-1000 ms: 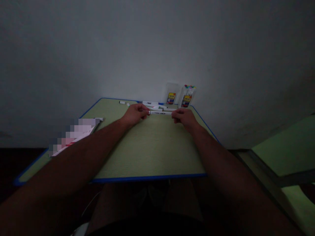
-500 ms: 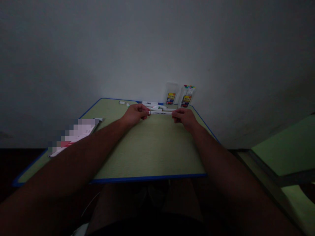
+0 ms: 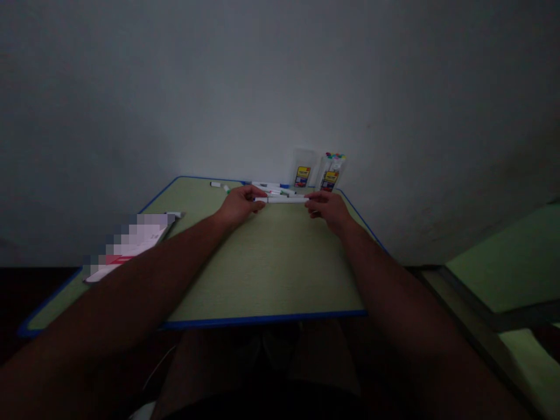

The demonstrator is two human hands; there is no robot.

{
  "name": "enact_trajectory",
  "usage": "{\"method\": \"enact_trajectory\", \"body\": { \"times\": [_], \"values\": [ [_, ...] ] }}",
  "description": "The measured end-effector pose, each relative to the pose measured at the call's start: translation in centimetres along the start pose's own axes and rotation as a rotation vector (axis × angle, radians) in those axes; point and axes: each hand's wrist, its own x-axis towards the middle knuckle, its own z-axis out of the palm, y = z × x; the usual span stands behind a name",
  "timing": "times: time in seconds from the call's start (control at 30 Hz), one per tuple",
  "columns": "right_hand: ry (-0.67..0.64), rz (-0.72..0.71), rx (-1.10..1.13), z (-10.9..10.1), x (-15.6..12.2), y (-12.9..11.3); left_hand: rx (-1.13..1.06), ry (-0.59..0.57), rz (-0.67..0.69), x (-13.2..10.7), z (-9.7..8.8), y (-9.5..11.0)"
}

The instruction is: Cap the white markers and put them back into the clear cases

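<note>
White marker (image 3: 286, 200) | between left grip (image 3: 240, 202), right grip (image 3: 329, 208) | ends apparently pinched

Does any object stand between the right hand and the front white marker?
Nothing visible does: the right hand touches the white marker at its right end; the left hand holds the other end. Loose markers lie behind.
</note>
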Motion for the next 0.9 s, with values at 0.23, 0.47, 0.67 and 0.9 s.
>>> {"method": "enact_trajectory", "body": {
  "times": [0.23,0.47,0.67,0.9],
  "values": [
    [-0.007,-0.010,-0.026,0.14,-0.25,-0.22,0.013,0.056,0.018,0.24,-0.13,-0.34],
    [0.005,-0.002,-0.043,0.30,-0.37,-0.42,-0.072,0.033,-0.001,-0.07,0.01,0.15],
    [-0.004,-0.024,-0.057,0.28,-0.37,-0.22,-0.083,0.050,0.012,-0.03,0.04,-0.03],
    [-0.018,-0.041,-0.061,0.16,-0.12,0.17,-0.040,0.061,-0.003,0.16,-0.10,-0.23]
  ]
}}
